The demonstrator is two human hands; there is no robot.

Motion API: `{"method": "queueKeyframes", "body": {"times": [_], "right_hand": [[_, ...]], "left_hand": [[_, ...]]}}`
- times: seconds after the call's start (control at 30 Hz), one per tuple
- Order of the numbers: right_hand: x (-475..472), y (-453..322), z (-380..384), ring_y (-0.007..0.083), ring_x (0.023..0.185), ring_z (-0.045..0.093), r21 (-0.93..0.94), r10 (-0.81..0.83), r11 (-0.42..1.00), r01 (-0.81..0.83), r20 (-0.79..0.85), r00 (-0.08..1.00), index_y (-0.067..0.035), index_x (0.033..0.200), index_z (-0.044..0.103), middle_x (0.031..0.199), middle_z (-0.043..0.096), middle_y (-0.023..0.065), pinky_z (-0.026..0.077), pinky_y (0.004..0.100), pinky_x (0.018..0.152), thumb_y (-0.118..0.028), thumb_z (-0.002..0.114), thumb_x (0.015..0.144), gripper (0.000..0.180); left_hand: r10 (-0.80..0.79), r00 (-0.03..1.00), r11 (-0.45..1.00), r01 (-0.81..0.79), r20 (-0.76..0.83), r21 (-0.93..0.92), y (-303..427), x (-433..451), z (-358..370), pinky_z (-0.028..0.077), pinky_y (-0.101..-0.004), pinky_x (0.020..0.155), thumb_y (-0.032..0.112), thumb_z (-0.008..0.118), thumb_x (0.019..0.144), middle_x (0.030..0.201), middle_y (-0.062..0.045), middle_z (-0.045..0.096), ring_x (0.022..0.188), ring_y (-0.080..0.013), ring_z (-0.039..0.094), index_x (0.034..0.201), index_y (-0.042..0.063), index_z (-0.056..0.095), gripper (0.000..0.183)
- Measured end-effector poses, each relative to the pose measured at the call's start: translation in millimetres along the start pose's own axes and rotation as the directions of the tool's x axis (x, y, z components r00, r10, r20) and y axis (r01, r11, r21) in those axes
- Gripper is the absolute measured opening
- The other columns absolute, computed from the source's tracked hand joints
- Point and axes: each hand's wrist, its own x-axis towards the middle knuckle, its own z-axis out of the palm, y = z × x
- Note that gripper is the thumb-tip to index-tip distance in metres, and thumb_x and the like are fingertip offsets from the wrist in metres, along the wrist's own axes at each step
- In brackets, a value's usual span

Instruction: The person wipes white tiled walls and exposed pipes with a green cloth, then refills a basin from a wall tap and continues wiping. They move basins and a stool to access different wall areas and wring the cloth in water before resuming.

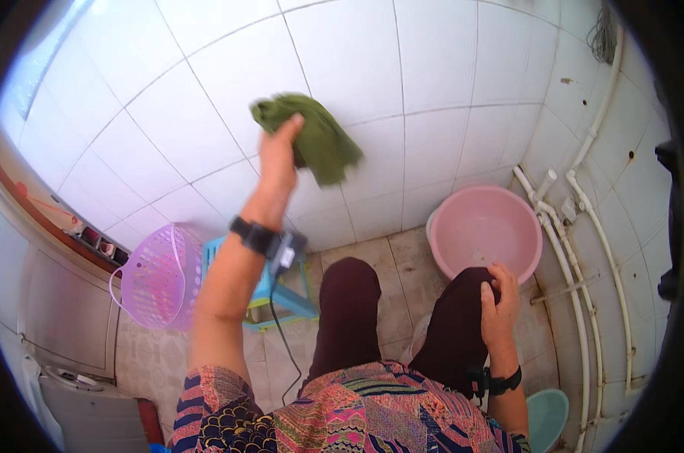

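Note:
My left hand (278, 156) is raised in front of the tiled wall (353, 51), gripping a crumpled green cloth (322, 139). The cloth hangs down to the right of my fingers and is a little blurred. On my right knee (460, 311) rests my right hand (500, 306), fingers spread and holding nothing. Just beyond that knee stands a pink plastic basin (486, 226) on the floor. Part of its near rim is hidden behind the knee and hand.
A purple perforated laundry basket (155, 277) and a blue plastic stool (291, 300) stand on the left. White pipes (562, 255) run along the right wall. A teal basin (547, 422) is at lower right. A cable (285, 340) hangs from my left wrist device.

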Motion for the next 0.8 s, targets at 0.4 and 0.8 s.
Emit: {"method": "queueKeyframes", "body": {"times": [0.4,0.8], "right_hand": [[15,35,61,0.0433,0.125,0.04,-0.275,-0.128,0.95,0.146,0.081,0.988,0.001,0.113,0.056,0.126,0.048,0.0229,0.032,0.0536,0.104,-0.006,0.064,0.079,0.035],[28,25,91,0.0432,0.123,0.042,-0.255,-0.158,0.946,0.201,0.182,0.971,0.0,0.109,0.059,0.123,0.05,0.0208,0.034,0.0536,0.101,-0.008,0.068,0.075,0.036]], "left_hand": [[0.89,0.248,-0.249,-0.438,0.382,0.864,117,182,40,0.036,-0.0452,0.103,0.018,0.078,0.07,0.132,-0.017,0.048,0.121,-0.038,0.042,0.124,0.006,0.056,0.059],[0.655,0.222,-0.469,-0.631,0.722,0.619,-19,149,61,0.03,-0.0563,0.103,0.007,0.07,0.064,0.135,-0.011,0.047,0.127,-0.0329,0.042,0.105,0.022,0.067,0.044]]}}
